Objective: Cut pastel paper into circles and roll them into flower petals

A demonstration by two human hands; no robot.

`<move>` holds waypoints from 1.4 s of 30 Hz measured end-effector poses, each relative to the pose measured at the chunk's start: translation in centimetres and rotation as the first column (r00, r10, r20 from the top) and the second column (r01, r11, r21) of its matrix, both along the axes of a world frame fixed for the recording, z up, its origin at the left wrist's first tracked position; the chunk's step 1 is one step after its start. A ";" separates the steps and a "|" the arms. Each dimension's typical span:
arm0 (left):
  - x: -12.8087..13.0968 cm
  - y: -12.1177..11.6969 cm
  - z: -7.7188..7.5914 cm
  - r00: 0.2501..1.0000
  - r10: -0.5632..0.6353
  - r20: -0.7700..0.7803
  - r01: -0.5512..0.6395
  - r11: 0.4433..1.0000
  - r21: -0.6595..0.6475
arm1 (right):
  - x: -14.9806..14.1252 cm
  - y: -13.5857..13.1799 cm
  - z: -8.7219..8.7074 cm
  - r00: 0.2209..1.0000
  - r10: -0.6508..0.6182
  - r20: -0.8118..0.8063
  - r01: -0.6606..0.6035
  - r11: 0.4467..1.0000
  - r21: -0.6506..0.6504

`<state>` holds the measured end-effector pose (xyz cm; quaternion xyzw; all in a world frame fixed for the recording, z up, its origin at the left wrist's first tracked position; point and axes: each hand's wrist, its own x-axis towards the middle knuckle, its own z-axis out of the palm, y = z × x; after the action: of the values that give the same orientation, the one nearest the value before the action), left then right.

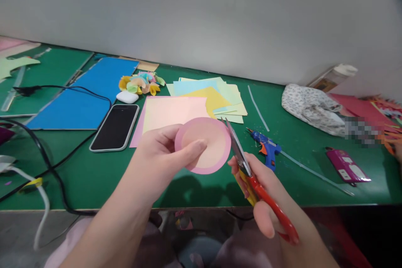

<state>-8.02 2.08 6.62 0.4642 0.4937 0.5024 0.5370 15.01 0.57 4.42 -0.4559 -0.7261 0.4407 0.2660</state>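
Note:
My left hand (163,150) pinches a round paper disc (207,142), pale peach inside with a pink rim, held up over the green table's (94,176) front edge. My right hand (266,192) grips red-and-yellow-handled scissors (251,171). Their blades point up and away, with the tips at the disc's right edge. The blades look nearly closed.
On the table lie a black phone (115,127), a white earbud case (127,97), paper flowers (141,82), pink and yellow paper sheets (176,111), a blue board (88,92), a blue glue gun (265,146), glue sticks (258,109), a patterned pouch (310,106), a magenta packet (347,167) and black cables (53,163).

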 end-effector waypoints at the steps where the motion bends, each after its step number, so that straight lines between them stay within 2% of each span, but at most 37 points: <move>1: 0.0 0.0 0.0 1.000 0.000 0.001 0.000 1.000 0.001 | 0.0 0.0 0.0 0.999 -0.002 -0.041 0.000 0.999 -0.051; 3: 0.0 0.1 0.0 1.000 -0.002 -0.002 0.002 1.000 0.004 | 0.0 0.1 0.0 0.994 -0.024 -0.109 0.008 0.989 -0.147; 6: 0.0 0.1 0.1 1.000 -0.003 -0.026 0.003 1.000 -0.001 | 0.1 0.2 -0.1 0.991 -0.039 -0.129 0.014 0.983 -0.184; 12: 0.4 0.0 0.7 0.998 0.024 -0.055 -0.025 1.000 -0.016 | 0.7 0.1 -0.8 0.987 -0.021 -0.161 -0.003 0.989 -0.145; 19: 0.2 0.0 0.8 0.994 0.002 -0.112 -0.007 0.999 -0.044 | 1.1 0.0 -0.3 0.998 -0.003 -0.063 -0.004 0.994 -0.108; 26: 0.2 0.2 0.9 0.988 -0.007 -0.151 -0.004 0.997 -0.072 | 1.6 -0.3 -0.8 0.998 -0.025 -0.063 0.021 0.997 -0.077; 36: 0.2 0.3 1.0 0.989 -0.028 -0.142 0.017 0.997 -0.080 | 2.1 0.0 -0.2 1.000 -0.002 -0.021 0.000 0.998 -0.070; 42: 0.4 0.2 1.2 0.997 -0.046 -0.057 0.040 0.993 -0.107 | 2.2 0.0 0.4 0.999 0.020 0.026 -0.018 0.997 -0.074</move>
<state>-7.65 2.31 7.80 0.4604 0.5252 0.4497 0.5567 17.22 0.59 4.79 -0.4643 -0.7169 0.4638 0.2352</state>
